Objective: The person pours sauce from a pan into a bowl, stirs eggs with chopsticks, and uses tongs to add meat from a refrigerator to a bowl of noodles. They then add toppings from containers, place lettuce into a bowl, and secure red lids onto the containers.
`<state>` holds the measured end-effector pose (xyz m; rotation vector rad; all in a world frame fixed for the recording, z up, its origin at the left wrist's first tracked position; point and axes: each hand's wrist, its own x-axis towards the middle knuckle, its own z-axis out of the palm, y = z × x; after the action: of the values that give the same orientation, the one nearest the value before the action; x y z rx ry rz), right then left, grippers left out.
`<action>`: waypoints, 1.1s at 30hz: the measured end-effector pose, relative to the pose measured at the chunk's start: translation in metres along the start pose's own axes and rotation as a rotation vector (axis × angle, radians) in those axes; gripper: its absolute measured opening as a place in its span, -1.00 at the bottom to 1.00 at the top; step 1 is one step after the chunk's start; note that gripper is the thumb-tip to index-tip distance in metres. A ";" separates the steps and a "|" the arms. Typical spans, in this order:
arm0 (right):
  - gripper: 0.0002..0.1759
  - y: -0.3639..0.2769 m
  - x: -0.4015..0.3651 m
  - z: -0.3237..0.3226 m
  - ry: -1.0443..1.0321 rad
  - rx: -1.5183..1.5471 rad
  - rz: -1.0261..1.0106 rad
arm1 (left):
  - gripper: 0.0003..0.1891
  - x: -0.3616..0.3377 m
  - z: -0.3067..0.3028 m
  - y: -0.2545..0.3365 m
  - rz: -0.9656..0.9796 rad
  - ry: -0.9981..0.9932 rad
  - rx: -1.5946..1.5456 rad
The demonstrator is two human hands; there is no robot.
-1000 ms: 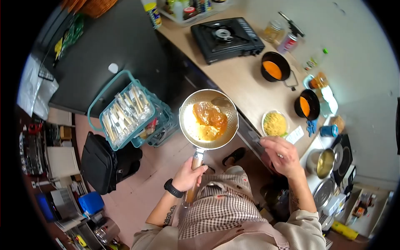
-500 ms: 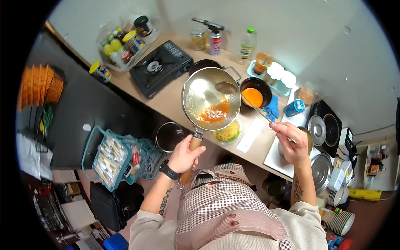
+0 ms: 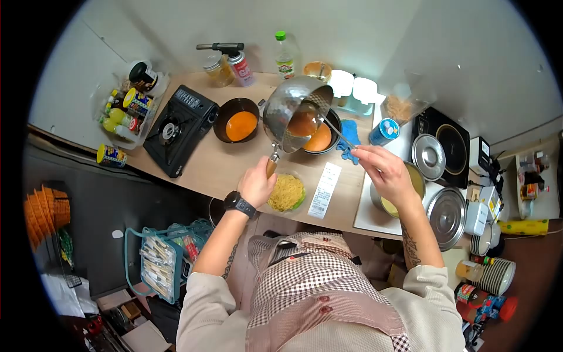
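My left hand (image 3: 258,183) is closed round the wooden handle of a hammered metal pan (image 3: 285,108), which is tilted steeply to the right. Between its fingers my right hand (image 3: 384,170) pinches the thin handle of a ladle, whose bowl (image 3: 306,119) is at the pan's mouth. Beneath them is a black bowl (image 3: 332,138) with orange liquid, partly covered by the pan. A second black bowl (image 3: 237,120) with orange liquid stands to the left. Noodles (image 3: 286,192) with something green lie in a clear bowl near the counter's front edge, beside a paper slip (image 3: 324,190).
A portable gas stove (image 3: 180,130) stands at the left of the counter (image 3: 229,164). Behind are a torch canister (image 3: 241,69) and a green-capped bottle (image 3: 284,58). A blue can (image 3: 385,132), a metal pot (image 3: 415,186) and an induction cooker (image 3: 451,144) are on the right.
The pan has gone from level to tilted and moved over the right black bowl, with the ladle following. The left black bowl has come into full view. The camera view has shifted.
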<state>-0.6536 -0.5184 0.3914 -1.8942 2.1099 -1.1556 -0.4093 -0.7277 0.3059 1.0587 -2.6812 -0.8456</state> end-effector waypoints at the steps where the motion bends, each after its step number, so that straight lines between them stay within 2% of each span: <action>1: -0.72 0.001 -0.003 -0.001 0.011 0.003 0.011 | -0.69 0.006 0.003 -0.001 0.014 -0.012 0.014; 6: -0.73 0.003 -0.019 -0.003 0.045 0.014 0.078 | -0.74 0.020 0.018 -0.002 0.041 -0.040 0.122; 12: -0.73 0.010 -0.033 0.000 0.101 0.012 0.059 | -0.77 0.025 0.024 -0.009 0.130 0.060 0.188; 15: -0.73 0.013 -0.039 0.003 0.141 0.051 0.109 | -0.75 0.026 0.023 -0.006 0.117 0.090 0.222; 18: -0.74 0.014 -0.042 0.003 0.178 0.064 0.110 | -0.72 0.026 0.022 0.005 0.053 0.042 0.113; 21: -0.74 0.020 -0.048 -0.005 0.235 0.086 0.068 | -0.67 0.021 0.038 0.003 0.076 0.121 -0.121; 24: -0.75 0.020 -0.058 -0.015 0.308 0.185 0.121 | -0.67 0.017 0.031 0.009 -0.199 -0.085 -0.530; 27: -0.78 0.021 -0.068 -0.015 0.400 0.362 0.239 | -0.72 0.008 0.020 0.013 -0.329 -0.187 -0.936; 29: -0.77 0.021 -0.069 -0.010 0.478 0.497 0.302 | -0.75 -0.004 0.015 0.015 -0.359 -0.189 -1.099; 33: -0.73 0.014 -0.055 0.019 0.423 0.784 0.323 | -0.77 -0.047 -0.002 0.016 -0.496 -0.173 -1.257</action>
<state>-0.6422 -0.4794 0.3477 -0.9886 1.6170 -2.0130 -0.3830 -0.6873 0.3196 1.2104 -1.3230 -2.2748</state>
